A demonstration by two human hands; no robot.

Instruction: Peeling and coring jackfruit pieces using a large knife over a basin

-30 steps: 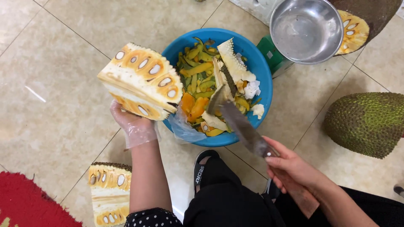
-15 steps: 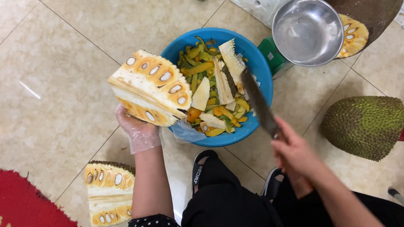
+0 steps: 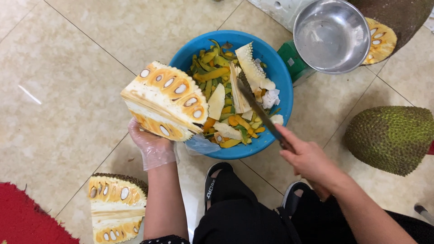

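Since a moment ago the knife (image 3: 257, 108) has been swinging back from upright toward the jackfruit wedge (image 3: 165, 101), its blade now lying low across the blue basin (image 3: 280, 86) with the tip near the cut pieces of core. The wedge is being held up over the basin's left rim, cut face toward the blade. The gloved left hand (image 3: 151, 147) is cupping it from beneath, fingers closed around the underside. The right hand (image 3: 307, 158) is gripping the knife handle, fingers wrapped fully shut.

To trim well, it seems wise to keep the wedge steady above the basin so scraps drop among the peelings, and to keep the supporting fingers below the blade's path.

Around them on the tiled floor (image 3: 68, 68) are lying a whole green jackfruit (image 3: 393, 138), a steel bowl (image 3: 332, 34), another cut wedge (image 3: 117, 210) and a red mat (image 3: 27, 221).
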